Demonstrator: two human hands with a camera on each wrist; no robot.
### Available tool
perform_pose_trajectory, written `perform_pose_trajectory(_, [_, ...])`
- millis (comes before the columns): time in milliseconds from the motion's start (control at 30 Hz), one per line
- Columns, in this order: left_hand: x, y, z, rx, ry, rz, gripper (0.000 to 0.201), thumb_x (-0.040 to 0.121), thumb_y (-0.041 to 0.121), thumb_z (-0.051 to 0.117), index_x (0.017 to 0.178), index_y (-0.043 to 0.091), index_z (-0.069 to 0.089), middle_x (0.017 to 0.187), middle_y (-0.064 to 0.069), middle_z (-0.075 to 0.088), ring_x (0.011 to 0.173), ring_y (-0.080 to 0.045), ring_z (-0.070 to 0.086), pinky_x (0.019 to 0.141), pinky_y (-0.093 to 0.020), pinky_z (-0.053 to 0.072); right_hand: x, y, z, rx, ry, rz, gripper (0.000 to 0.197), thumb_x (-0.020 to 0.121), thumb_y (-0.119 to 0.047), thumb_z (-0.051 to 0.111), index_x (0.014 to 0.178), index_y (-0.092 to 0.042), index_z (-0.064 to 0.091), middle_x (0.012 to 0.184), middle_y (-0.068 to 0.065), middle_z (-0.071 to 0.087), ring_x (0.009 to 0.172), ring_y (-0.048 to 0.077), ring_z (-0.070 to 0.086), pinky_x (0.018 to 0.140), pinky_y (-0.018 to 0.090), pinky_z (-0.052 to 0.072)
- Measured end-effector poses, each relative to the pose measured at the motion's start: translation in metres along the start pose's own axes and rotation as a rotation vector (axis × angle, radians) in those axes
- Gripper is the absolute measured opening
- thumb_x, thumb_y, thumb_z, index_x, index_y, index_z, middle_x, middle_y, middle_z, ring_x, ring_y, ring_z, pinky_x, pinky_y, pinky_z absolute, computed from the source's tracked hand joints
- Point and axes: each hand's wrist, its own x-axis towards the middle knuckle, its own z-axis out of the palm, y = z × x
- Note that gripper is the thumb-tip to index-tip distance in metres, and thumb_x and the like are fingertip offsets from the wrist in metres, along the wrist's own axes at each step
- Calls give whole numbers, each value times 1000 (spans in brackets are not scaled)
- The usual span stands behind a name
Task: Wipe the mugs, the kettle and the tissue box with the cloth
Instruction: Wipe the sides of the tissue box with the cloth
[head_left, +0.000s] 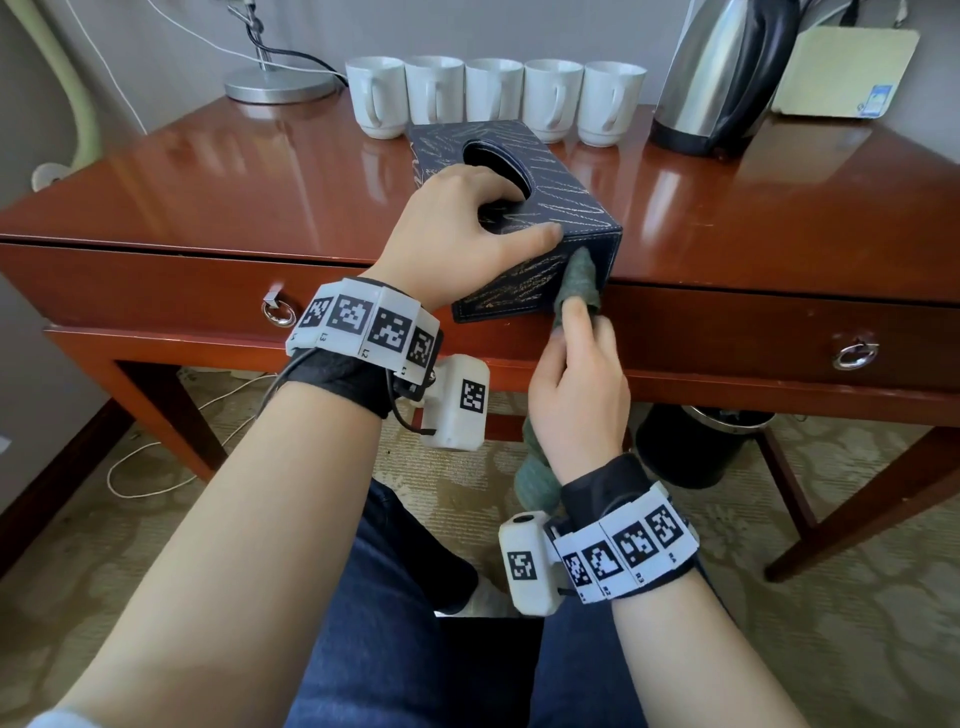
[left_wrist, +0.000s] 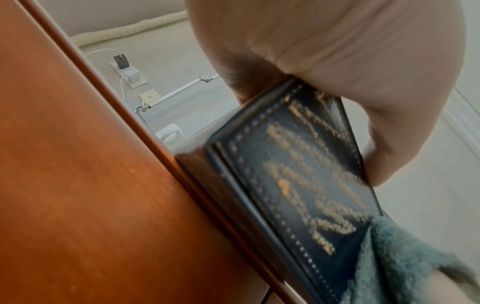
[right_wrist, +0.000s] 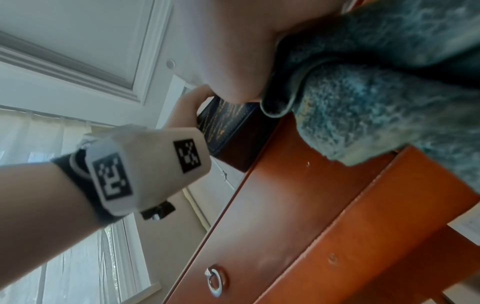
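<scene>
The glossy red-brown wooden bench (head_left: 727, 208) is throwing back window glare, the dark leather-look stitched tissue box (head_left: 545, 208) is looking matt, the fuzzy green terry cloth (head_left: 582, 280) rough, the white glazed mugs (head_left: 493, 93) shining, the polished steel kettle (head_left: 711, 78) gleaming.

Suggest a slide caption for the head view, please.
Left hand steadies tissue box while right hand wipes it with cloth.

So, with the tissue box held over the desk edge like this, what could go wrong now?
1. The tissue box hangs partly past the desk edge, tilted, held only by the left hand; if that grip slips, it may fall to the floor.
2. The right hand presses the cloth on the near end face; a hard push could slide the box back into the mugs.
</scene>
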Motion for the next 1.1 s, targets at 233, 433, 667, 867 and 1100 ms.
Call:
perform_pose_trajectory(233, [0, -1, 1, 2, -7, 3, 77, 69, 74, 54, 116, 16, 70, 116, 5, 67, 112, -11, 57, 89, -19, 35, -8, 5, 1, -20, -12, 47, 32, 93, -4, 45, 125, -4, 52, 98, 16, 55, 66, 34, 55, 55, 29, 32])
perform_pose_trajectory(433, [1, -1, 0, 6, 2, 17, 81, 65, 76, 46, 114, 16, 71, 114, 5, 67, 110, -10, 57, 86, -17, 33, 7, -1, -3, 45, 27, 61, 34, 95, -6, 43, 129, -4, 50, 100, 15, 55, 70, 26, 49, 60, 29, 32])
perform_pose_trajectory(667, [0, -1, 1, 5, 6, 19, 79, 67, 75, 48, 113, 16, 71, 112, 5, 67, 108, -10, 57, 85, -17, 34, 0, 1, 1, -6, -41, -95, 36, 89, -9, 44, 122, -6, 58, 95, 16, 57, 63, 32, 56, 54, 27, 34])
perform_pose_trajectory(867, [0, 0, 0, 2, 0, 3, 65, 75, 64, 57, 115, 15, 70, 117, 4, 66, 112, -11, 56, 87, -18, 32, -3, 10, -4, -26, -39, -10, 35, 91, -10, 41, 122, -7, 56, 94, 14, 53, 61, 31, 52, 54, 29, 33])
perform_pose_trajectory(1100, [0, -1, 0, -4, 12, 12, 67, 75, 66, 54, 114, 14, 71, 114, 4, 67, 110, -13, 57, 87, -21, 35, 9, 0, -2, 74, -39, -90, 35, 92, -10, 42, 123, -5, 57, 99, 16, 56, 69, 30, 54, 58, 30, 37])
